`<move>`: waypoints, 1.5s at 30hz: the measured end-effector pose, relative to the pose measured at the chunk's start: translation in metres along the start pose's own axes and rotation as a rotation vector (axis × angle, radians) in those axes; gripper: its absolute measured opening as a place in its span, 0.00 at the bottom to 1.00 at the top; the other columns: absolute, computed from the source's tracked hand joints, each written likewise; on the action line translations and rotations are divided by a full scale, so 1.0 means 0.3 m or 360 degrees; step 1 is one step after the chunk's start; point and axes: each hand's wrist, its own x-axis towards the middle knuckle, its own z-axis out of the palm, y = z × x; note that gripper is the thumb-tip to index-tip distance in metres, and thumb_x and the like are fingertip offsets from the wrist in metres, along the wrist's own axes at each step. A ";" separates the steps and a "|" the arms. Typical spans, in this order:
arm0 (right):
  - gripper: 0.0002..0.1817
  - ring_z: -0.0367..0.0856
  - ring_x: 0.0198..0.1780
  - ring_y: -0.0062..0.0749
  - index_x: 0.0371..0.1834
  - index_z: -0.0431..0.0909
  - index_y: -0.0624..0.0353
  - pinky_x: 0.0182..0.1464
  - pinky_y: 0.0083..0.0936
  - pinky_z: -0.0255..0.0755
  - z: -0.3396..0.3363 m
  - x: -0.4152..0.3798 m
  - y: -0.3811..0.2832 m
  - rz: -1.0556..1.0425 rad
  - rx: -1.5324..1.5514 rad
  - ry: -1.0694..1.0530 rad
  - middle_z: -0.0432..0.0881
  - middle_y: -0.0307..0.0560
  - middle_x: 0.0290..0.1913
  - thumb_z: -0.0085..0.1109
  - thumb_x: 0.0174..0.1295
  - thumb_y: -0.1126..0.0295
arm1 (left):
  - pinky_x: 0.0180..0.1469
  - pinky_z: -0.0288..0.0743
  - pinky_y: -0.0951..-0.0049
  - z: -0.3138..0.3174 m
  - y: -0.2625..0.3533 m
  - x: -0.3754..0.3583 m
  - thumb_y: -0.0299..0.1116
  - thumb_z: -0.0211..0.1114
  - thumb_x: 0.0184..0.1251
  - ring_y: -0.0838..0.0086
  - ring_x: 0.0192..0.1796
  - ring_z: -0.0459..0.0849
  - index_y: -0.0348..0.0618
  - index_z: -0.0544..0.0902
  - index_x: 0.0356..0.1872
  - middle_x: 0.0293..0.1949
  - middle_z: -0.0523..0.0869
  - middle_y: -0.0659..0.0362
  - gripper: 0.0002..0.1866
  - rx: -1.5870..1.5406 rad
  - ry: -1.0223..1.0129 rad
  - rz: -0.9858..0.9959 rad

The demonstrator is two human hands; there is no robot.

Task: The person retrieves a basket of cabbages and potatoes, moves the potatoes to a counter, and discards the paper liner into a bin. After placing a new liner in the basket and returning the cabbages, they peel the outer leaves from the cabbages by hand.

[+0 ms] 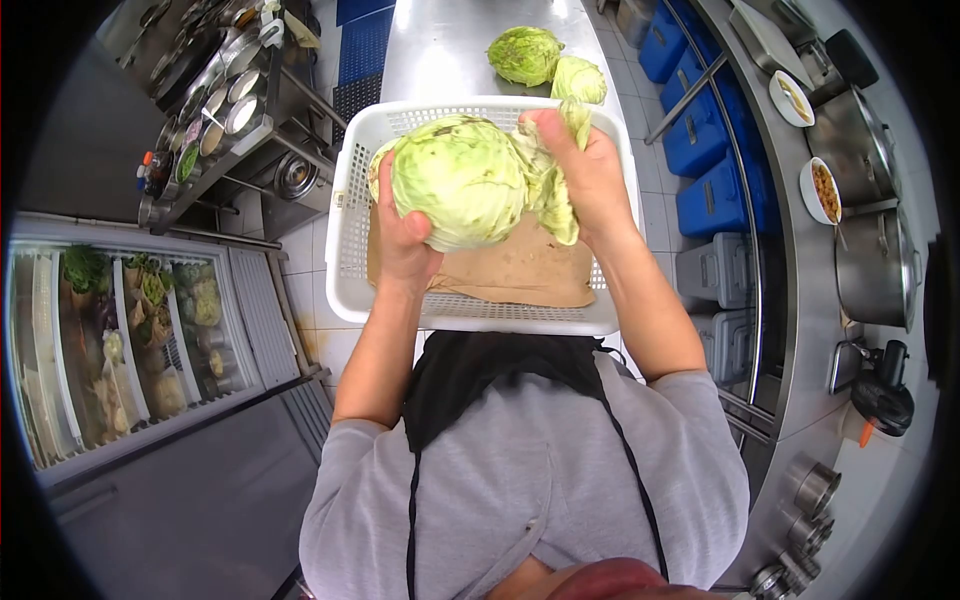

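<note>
A large pale green cabbage (455, 180) is held up over the white plastic basket (350, 270). My left hand (408, 235) is closed around its left side, thumb across the front. At the right side of the head, my right hand (583, 175) grips a loose, crumpled cabbage leaf (553, 195) that hangs down beside the cabbage. Brown paper (520, 270) lines the basket's bottom. Behind the basket, a darker green cabbage (525, 55) and a smaller pale one (578, 80) rest on the steel table (440, 50).
Left stands a rack with metal containers (243, 115), above a glass-fronted fridge (140, 340) with vegetables. On the right, a steel counter (800, 370) carries large pots (875, 265) and white bowls (820, 190). Blue bins (712, 195) sit beneath it.
</note>
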 end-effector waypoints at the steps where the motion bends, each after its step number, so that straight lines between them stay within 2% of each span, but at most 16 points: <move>1: 0.21 0.88 0.46 0.27 0.55 0.80 0.65 0.49 0.25 0.83 -0.007 0.003 -0.002 0.0030 -0.0104 -0.0096 0.87 0.47 0.48 0.71 0.64 0.64 | 0.68 0.77 0.57 0.002 0.003 0.001 0.64 0.83 0.40 0.59 0.66 0.79 0.40 0.64 0.72 0.65 0.76 0.49 0.60 -0.0020 -0.0004 -0.0045; 3: 0.25 0.87 0.48 0.27 0.58 0.80 0.67 0.51 0.26 0.82 -0.043 0.012 -0.008 0.0096 -0.0313 -0.0292 0.87 0.48 0.50 0.72 0.64 0.63 | 0.68 0.77 0.57 0.008 0.010 -0.002 0.68 0.80 0.41 0.59 0.67 0.78 0.41 0.65 0.72 0.67 0.75 0.49 0.61 -0.0062 -0.0005 -0.0134; 7: 0.24 0.88 0.49 0.29 0.57 0.80 0.67 0.52 0.26 0.82 -0.063 -0.004 -0.025 0.0466 0.0308 -0.0354 0.87 0.48 0.49 0.73 0.60 0.67 | 0.72 0.72 0.54 -0.012 0.020 0.007 0.72 0.71 0.52 0.56 0.70 0.75 0.43 0.66 0.74 0.71 0.73 0.50 0.56 -0.0693 -0.0132 -0.0396; 9: 0.22 0.88 0.48 0.29 0.57 0.79 0.67 0.51 0.26 0.82 -0.040 -0.027 -0.025 0.0408 0.0309 -0.0333 0.87 0.48 0.49 0.69 0.63 0.67 | 0.72 0.71 0.54 -0.010 0.009 0.030 0.73 0.68 0.54 0.57 0.71 0.74 0.45 0.66 0.74 0.71 0.73 0.50 0.54 -0.0926 -0.0173 -0.0433; 12: 0.21 0.87 0.47 0.28 0.56 0.79 0.68 0.49 0.26 0.82 -0.036 -0.027 -0.022 0.0267 0.0125 -0.0222 0.87 0.48 0.48 0.67 0.65 0.66 | 0.73 0.70 0.56 0.042 0.031 0.043 0.74 0.66 0.56 0.60 0.72 0.73 0.43 0.65 0.74 0.71 0.73 0.51 0.54 -0.0403 0.0150 -0.0342; 18: 0.17 0.87 0.44 0.25 0.53 0.82 0.69 0.46 0.25 0.82 -0.016 -0.055 0.024 0.0019 -0.0097 -0.0058 0.88 0.46 0.46 0.69 0.62 0.73 | 0.72 0.70 0.60 0.008 0.015 0.008 0.71 0.66 0.60 0.64 0.70 0.76 0.38 0.66 0.73 0.69 0.75 0.52 0.53 0.0109 0.0001 -0.0401; 20: 0.17 0.87 0.42 0.25 0.51 0.83 0.69 0.46 0.25 0.82 -0.010 -0.062 0.027 -0.0165 -0.0385 -0.0128 0.88 0.46 0.45 0.71 0.59 0.76 | 0.72 0.71 0.60 0.013 -0.002 0.008 0.68 0.68 0.59 0.64 0.69 0.77 0.37 0.67 0.73 0.68 0.76 0.52 0.51 0.0098 0.0128 -0.0358; 27: 0.16 0.86 0.37 0.23 0.43 0.84 0.66 0.45 0.24 0.81 -0.110 -0.050 -0.057 0.0193 -0.0432 -0.0349 0.88 0.43 0.37 0.72 0.49 0.80 | 0.69 0.75 0.56 0.019 -0.007 0.020 0.66 0.68 0.57 0.60 0.68 0.77 0.40 0.67 0.73 0.68 0.76 0.51 0.50 -0.0289 0.0081 -0.0505; 33: 0.15 0.87 0.44 0.41 0.42 0.78 0.60 0.45 0.36 0.84 -0.154 -0.040 0.007 0.0197 0.0349 -0.0309 0.85 0.53 0.44 0.62 0.49 0.82 | 0.62 0.80 0.49 0.022 -0.063 -0.002 0.74 0.61 0.55 0.53 0.68 0.77 0.49 0.66 0.74 0.68 0.76 0.51 0.52 -0.0590 0.0334 -0.0627; 35: 0.16 0.85 0.54 0.58 0.44 0.74 0.57 0.47 0.45 0.88 -0.185 -0.030 -0.016 0.0218 0.0826 -0.0285 0.84 0.62 0.49 0.56 0.50 0.82 | 0.57 0.82 0.45 -0.060 -0.098 -0.016 0.78 0.59 0.55 0.49 0.67 0.77 0.49 0.65 0.75 0.69 0.75 0.51 0.54 -0.1087 -0.0061 -0.0709; 36: 0.17 0.86 0.53 0.58 0.45 0.74 0.57 0.46 0.45 0.88 -0.192 -0.036 -0.032 0.0190 0.0774 -0.0165 0.84 0.62 0.47 0.55 0.51 0.82 | 0.54 0.84 0.43 -0.105 -0.111 -0.019 0.80 0.57 0.54 0.47 0.67 0.77 0.50 0.65 0.75 0.69 0.75 0.51 0.55 -0.1328 -0.0268 -0.0742; 37: 0.18 0.86 0.52 0.59 0.46 0.74 0.57 0.45 0.44 0.89 -0.207 -0.045 -0.042 0.0167 0.0724 -0.0040 0.85 0.61 0.46 0.55 0.51 0.82 | 0.52 0.84 0.41 -0.106 -0.085 -0.020 0.79 0.57 0.55 0.47 0.66 0.78 0.50 0.64 0.75 0.68 0.75 0.51 0.54 -0.1157 -0.0127 -0.0727; 39: 0.17 0.89 0.40 0.46 0.51 0.74 0.57 0.37 0.37 0.87 -0.251 -0.016 -0.022 0.0111 0.0510 -0.0319 0.86 0.54 0.38 0.62 0.58 0.78 | 0.47 0.84 0.36 -0.099 -0.036 -0.012 0.78 0.56 0.57 0.48 0.63 0.81 0.52 0.64 0.75 0.68 0.76 0.51 0.52 -0.0813 0.0144 -0.0690; 41: 0.16 0.88 0.35 0.37 0.54 0.74 0.56 0.34 0.32 0.85 -0.210 -0.027 -0.057 0.0137 0.0148 -0.0349 0.85 0.50 0.34 0.65 0.63 0.74 | 0.52 0.84 0.42 -0.058 0.004 -0.013 0.79 0.60 0.52 0.47 0.65 0.79 0.48 0.62 0.76 0.68 0.75 0.49 0.57 -0.0734 0.0059 -0.0665; 42: 0.16 0.84 0.32 0.25 0.53 0.77 0.57 0.33 0.24 0.81 -0.172 -0.030 -0.056 0.0028 -0.0065 -0.0328 0.84 0.43 0.32 0.69 0.65 0.68 | 0.55 0.84 0.45 -0.040 0.016 -0.013 0.79 0.63 0.50 0.46 0.65 0.78 0.46 0.61 0.77 0.69 0.74 0.47 0.60 -0.0695 0.0013 -0.0653; 45: 0.14 0.83 0.33 0.20 0.48 0.81 0.58 0.35 0.19 0.79 -0.082 -0.039 -0.064 -0.0142 -0.0510 -0.0281 0.84 0.38 0.32 0.73 0.63 0.68 | 0.63 0.81 0.54 0.002 0.007 -0.007 0.71 0.75 0.45 0.50 0.66 0.78 0.39 0.61 0.75 0.67 0.75 0.46 0.62 -0.0241 0.0066 -0.0395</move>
